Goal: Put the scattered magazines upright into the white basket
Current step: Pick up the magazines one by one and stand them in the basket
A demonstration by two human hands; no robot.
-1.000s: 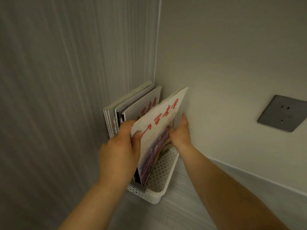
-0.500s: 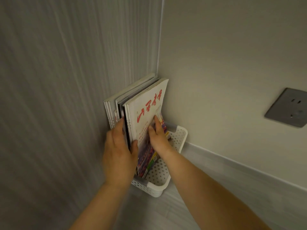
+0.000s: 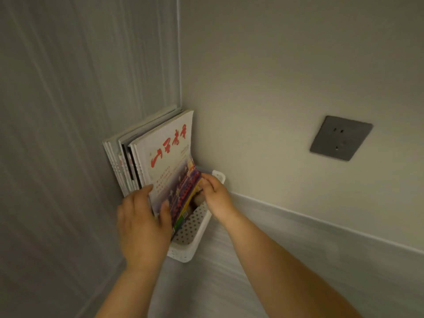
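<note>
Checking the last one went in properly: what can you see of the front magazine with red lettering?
The white paper magazine with red brush lettering and a colourful photo below stands nearly upright in the white perforated plastic basket, in front of the other magazines. The left hand grips its lower spine edge; the right hand pinches its lower right edge.

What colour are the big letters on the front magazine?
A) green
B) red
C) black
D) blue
B: the front magazine, standing in the white basket, has big red letters across its pale cover.
</note>
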